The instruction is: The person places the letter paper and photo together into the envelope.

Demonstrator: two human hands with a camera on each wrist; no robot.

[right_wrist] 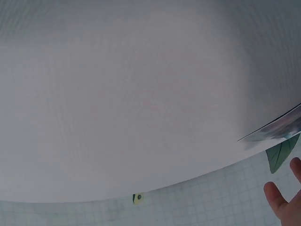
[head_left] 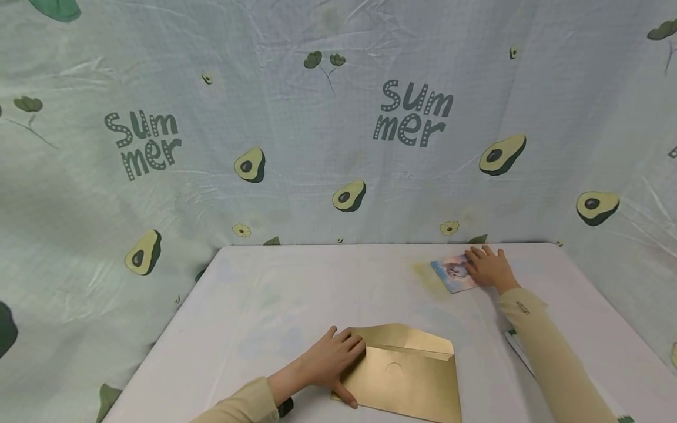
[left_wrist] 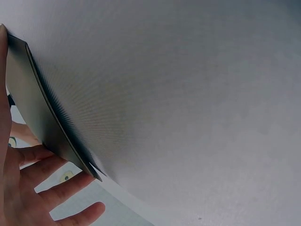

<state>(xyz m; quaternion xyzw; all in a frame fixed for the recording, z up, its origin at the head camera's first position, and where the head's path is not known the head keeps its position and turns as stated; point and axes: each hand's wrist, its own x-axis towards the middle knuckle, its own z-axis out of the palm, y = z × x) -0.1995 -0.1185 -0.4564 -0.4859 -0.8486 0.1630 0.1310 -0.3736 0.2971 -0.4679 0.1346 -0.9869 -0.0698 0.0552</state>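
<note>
A gold envelope (head_left: 407, 376) with its flap folded up lies at the front of the white table. My left hand (head_left: 333, 359) grips its left side, thumb at the lower corner and fingers over the upper edge. In the left wrist view the envelope (left_wrist: 42, 108) stands between the thumb side and the spread fingers. At the back right is a picture card (head_left: 453, 273) in blue and pink. My right hand (head_left: 491, 269) touches its right end with loosely extended fingers, hiding that end. Only the card's edge (right_wrist: 277, 128) and two fingertips show in the right wrist view.
Under the right forearm, a flat white item with green corners (head_left: 520, 352) lies partly hidden on the table (head_left: 296, 282). A small black object (head_left: 285, 406) sits by the left wrist. A printed avocado curtain (head_left: 317, 117) hangs behind the table's back edge.
</note>
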